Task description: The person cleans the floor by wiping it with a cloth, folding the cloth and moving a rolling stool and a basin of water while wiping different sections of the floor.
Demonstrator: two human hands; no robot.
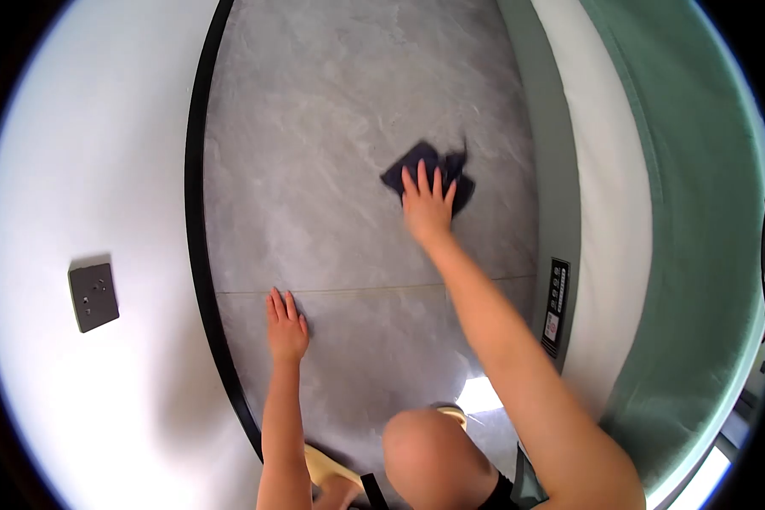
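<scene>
My right hand (pixel 427 204) presses down on a dark navy cloth (pixel 416 161) that lies crumpled on the grey tiled floor (pixel 331 153). Its fingers are spread over the cloth, which pokes out above and to both sides of them. My left hand (pixel 287 325) rests flat on the floor, just below a tile joint, and holds nothing. Its fingers point forward, slightly apart.
A white wall (pixel 136 187) with a dark socket plate (pixel 93 296) and black skirting (pixel 197 195) bounds the left. On the right stands a bed with a grey base (pixel 561 195) and green cover (pixel 697 212). My bent knee (pixel 438 459) and yellow slipper (pixel 327 467) are below.
</scene>
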